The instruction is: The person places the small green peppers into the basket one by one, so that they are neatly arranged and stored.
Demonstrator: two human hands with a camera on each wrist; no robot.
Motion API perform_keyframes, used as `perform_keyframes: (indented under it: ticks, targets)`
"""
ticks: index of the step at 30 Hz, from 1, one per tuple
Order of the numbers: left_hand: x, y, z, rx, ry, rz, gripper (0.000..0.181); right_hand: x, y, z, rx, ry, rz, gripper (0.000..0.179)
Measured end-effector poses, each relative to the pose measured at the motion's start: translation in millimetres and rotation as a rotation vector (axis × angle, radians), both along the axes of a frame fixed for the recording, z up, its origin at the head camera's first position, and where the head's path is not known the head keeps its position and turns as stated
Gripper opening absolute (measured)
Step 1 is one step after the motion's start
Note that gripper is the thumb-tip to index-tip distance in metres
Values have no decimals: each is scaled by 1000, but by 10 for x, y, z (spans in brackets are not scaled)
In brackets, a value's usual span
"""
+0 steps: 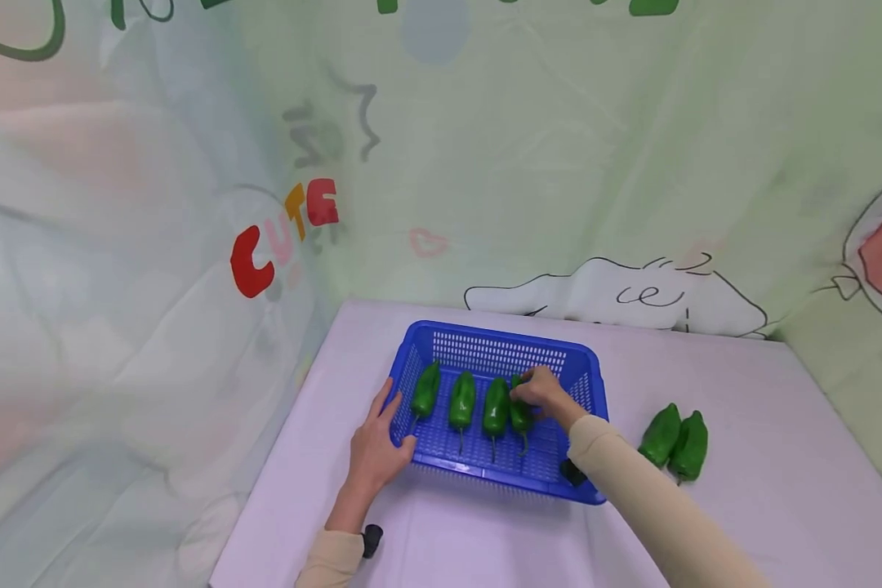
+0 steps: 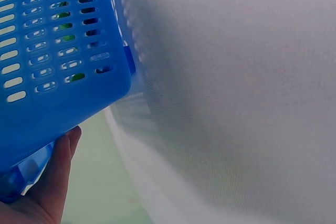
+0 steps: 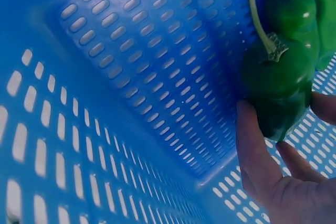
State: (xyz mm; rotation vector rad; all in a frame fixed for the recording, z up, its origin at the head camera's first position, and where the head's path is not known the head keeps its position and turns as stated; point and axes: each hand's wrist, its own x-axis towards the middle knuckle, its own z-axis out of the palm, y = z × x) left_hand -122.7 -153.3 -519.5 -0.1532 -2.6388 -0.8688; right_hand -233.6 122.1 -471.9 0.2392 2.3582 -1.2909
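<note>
A blue plastic basket [image 1: 478, 472] with slotted walls stands on the table. My left hand [image 1: 377, 445] holds its near left corner, with the thumb at the front rim and fingers along the left rim. Inside, several green peppers lie in a row, stems toward me: one at the left [image 1: 426, 390], one beside it [image 1: 462, 402], and a third [image 1: 496, 407]. My right hand [image 1: 542, 390] reaches into the basket and grips the rightmost green pepper [image 3: 275, 87] by its lower end, thumb and fingers around it. That pepper lies close against its neighbour.
Two more green peppers, one [image 1: 661, 434] beside another [image 1: 691, 447], lie on the white table [image 1: 764, 490] right of the basket. Printed cloth walls [image 1: 559, 163] enclose the table at the back and sides. The basket's right wall rises close to my right wrist.
</note>
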Motion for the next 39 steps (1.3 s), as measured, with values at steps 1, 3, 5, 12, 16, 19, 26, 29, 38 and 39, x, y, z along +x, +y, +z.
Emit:
perform_keyframes:
  ticks: [1, 3, 5, 12, 16, 19, 26, 29, 38, 39]
  targets:
    - [-4, 2, 4, -2, 3, -3, 68, -2, 0, -13, 0, -4, 1, 62]
    - [-6, 12, 15, -3, 4, -12, 69, -6, 1, -42, 1, -11, 3, 62]
    - [-12, 20, 18, -8, 2, -17, 69, -7, 3, -68, -2, -19, 6, 63]
    - [-9, 41, 33, -20, -19, -11, 68, -20, -8, -112, -16, -37, -12, 67]
    - [-10, 41, 40, -21, -21, -7, 68, -14, -21, -109, -39, -28, -10, 66]
    - [-16, 38, 38, -19, -20, -9, 68, -5, -37, -104, -46, -18, -9, 65]
    - [-10, 23, 33, -22, -34, -7, 68, -12, -61, -105, -33, -6, 9, 63]
    - [-4, 8, 40, -13, -39, 0, 68, -22, -62, -90, -41, -18, 21, 65]
    - [-3, -6, 31, 4, -46, 5, 68, -8, 16, 203, 18, 22, 85, 64]
    - [0, -6, 28, 6, -47, 6, 68, -5, 27, 249, 18, 29, 95, 64]
